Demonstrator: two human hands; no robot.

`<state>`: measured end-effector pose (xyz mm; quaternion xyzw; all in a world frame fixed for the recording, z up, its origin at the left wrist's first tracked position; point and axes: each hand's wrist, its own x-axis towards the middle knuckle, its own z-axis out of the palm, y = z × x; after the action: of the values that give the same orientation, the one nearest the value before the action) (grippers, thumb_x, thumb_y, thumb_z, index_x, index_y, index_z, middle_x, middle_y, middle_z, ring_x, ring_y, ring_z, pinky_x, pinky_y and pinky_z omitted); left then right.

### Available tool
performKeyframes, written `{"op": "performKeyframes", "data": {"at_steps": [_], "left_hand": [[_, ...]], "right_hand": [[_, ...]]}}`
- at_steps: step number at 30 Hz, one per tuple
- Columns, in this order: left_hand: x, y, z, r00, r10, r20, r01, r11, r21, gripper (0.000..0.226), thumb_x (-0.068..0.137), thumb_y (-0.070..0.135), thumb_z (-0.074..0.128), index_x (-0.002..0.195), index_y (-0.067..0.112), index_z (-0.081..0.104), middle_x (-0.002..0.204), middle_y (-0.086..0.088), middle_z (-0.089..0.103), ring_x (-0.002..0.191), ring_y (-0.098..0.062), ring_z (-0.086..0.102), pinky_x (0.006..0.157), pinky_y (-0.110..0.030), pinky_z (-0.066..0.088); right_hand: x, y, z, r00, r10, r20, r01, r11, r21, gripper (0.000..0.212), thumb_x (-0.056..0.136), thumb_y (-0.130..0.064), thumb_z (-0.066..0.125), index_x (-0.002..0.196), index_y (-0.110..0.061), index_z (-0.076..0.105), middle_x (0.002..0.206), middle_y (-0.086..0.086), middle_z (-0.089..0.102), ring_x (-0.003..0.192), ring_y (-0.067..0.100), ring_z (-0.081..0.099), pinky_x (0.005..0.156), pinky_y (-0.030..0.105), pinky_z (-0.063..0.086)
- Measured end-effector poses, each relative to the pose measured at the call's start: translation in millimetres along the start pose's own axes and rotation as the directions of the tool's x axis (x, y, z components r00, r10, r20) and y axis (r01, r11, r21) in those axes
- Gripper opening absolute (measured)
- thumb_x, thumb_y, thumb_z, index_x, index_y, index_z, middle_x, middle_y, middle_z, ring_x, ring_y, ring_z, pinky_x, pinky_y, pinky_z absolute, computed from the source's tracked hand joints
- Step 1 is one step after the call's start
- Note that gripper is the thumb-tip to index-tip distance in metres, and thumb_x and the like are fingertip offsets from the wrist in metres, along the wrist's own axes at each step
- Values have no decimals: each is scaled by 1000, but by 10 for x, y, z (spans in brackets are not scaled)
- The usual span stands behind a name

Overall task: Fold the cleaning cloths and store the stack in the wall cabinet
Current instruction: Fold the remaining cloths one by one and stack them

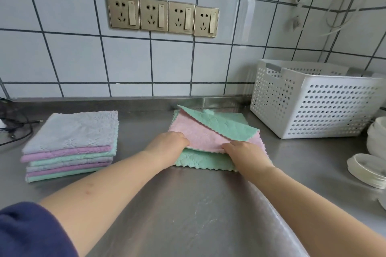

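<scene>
A stack of several folded cloths [71, 146] in grey, purple and green lies at the left of the steel counter [188, 210]. In the middle lies a pile of unfolded cloths: a pink cloth [204, 137] on top with a green corner [225, 125] turned over it, and a green cloth [200, 160] underneath. My left hand [169, 142] grips the pink cloth's near left edge. My right hand [242, 150] pinches its near right edge. Both edges are lifted slightly off the green cloth below.
A white perforated plastic basket [313, 102] stands at the back right. White plates and bowls [371, 162] are stacked at the right edge. Black cables [14, 129] lie at the far left. Wall sockets [163, 15] are on the tiled wall behind.
</scene>
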<state>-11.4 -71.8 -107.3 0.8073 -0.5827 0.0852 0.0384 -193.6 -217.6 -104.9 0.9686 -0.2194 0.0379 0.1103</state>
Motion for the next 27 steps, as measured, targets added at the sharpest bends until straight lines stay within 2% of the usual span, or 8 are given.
{"op": "performKeyframes", "data": {"at_steps": [5, 8, 11, 14, 16, 19, 23, 27], "left_hand": [[77, -43, -106, 991, -113, -71, 107, 990, -87, 56, 74, -12, 39, 114, 20, 64, 101, -6, 63, 104, -32, 60, 84, -39, 51], [102, -14, -436, 967, -115, -226, 87, 988, -128, 58, 84, -10, 39, 126, 24, 58, 125, -5, 61, 112, -29, 57, 87, -35, 47], [22, -12, -772, 945, -122, -303, 65, 979, -192, 51, 88, -6, 37, 124, 23, 59, 123, -3, 60, 112, -26, 55, 86, -35, 46], [-254, 7, -940, 940, -115, -320, 39, 972, -233, 45, 90, -2, 38, 122, 20, 60, 121, -2, 60, 111, -24, 55, 85, -32, 44], [-562, 51, -956, 955, -68, -288, 5, 977, -213, 45, 90, -2, 38, 122, 21, 60, 121, 1, 59, 112, -21, 54, 80, -27, 39], [-1067, 82, -839, 985, -1, -174, -28, 987, -161, 45, 92, 2, 37, 122, 26, 60, 120, 5, 58, 111, -17, 54, 73, -24, 32], [-1646, 83, -697, 997, 62, 35, -56, 987, -154, 43, 93, 7, 35, 124, 26, 58, 127, 5, 56, 115, -19, 54, 91, -30, 44], [-2066, 158, -725, 982, 103, 156, -77, 983, -164, 42, 92, 7, 38, 125, 24, 58, 124, 5, 58, 116, -16, 52, 92, -24, 40]], "right_hand": [[86, 101, -148, 987, 161, -25, -161, 987, 9, 42, 81, 7, 43, 113, -17, 56, 93, 2, 60, 80, 25, 57, 64, 32, 44], [95, 234, -418, 951, 223, -214, -206, 974, 96, 45, 83, 5, 43, 119, -20, 53, 89, 4, 63, 74, 27, 59, 57, 30, 38], [48, 272, -678, 890, 274, -364, -210, 956, 205, 37, 89, -1, 39, 118, -18, 54, 88, 5, 63, 68, 28, 54, 54, 29, 36], [-184, 173, -834, 877, 236, -418, -116, 949, 292, 27, 91, -7, 40, 110, -15, 58, 97, 6, 66, 77, 31, 59, 58, 32, 41], [-468, 42, -835, 915, 151, -373, -39, 956, 291, 24, 90, -10, 43, 106, -16, 60, 97, 4, 67, 81, 30, 60, 61, 33, 42], [-891, -172, -714, 981, 39, -190, 11, 967, 254, 22, 90, -16, 42, 103, -23, 58, 93, -2, 65, 82, 26, 59, 65, 32, 43], [-1310, -449, -579, 995, -50, -91, 71, 967, 245, 24, 88, -18, 41, 104, -26, 58, 95, -6, 65, 84, 23, 60, 68, 31, 46], [-1602, -648, -531, 989, -125, -83, 141, 964, 224, 24, 88, -20, 42, 102, -23, 61, 97, -5, 64, 87, 22, 60, 71, 33, 47]]}}
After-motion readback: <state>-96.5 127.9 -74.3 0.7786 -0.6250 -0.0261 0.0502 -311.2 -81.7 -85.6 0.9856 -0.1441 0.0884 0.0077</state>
